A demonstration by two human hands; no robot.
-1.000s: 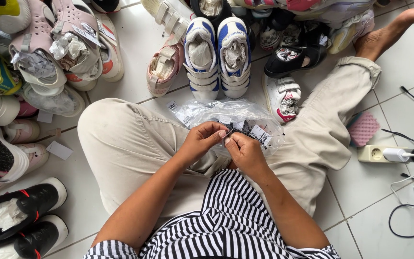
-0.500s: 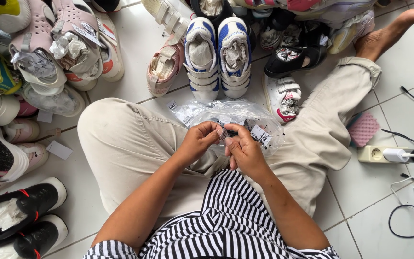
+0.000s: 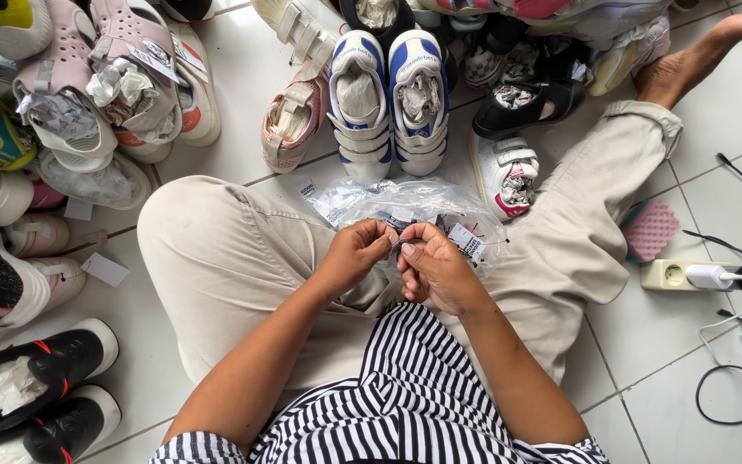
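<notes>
Glossy black shoes [image 3: 32, 391] stuffed with crumpled paper lay at lower left on the tiled floor [image 3: 242, 82]. At centre, the left hand [image 3: 355, 253] and right hand [image 3: 435, 271] pinched a small tag [image 3: 398, 245] with nearly closed fingers, over a crinkled clear plastic bag [image 3: 405, 206] on the lap.

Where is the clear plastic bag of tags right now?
In the head view, the bag lies on the person's lap, just beyond the left hand and right hand, below the blue-and-white shoes.
</notes>
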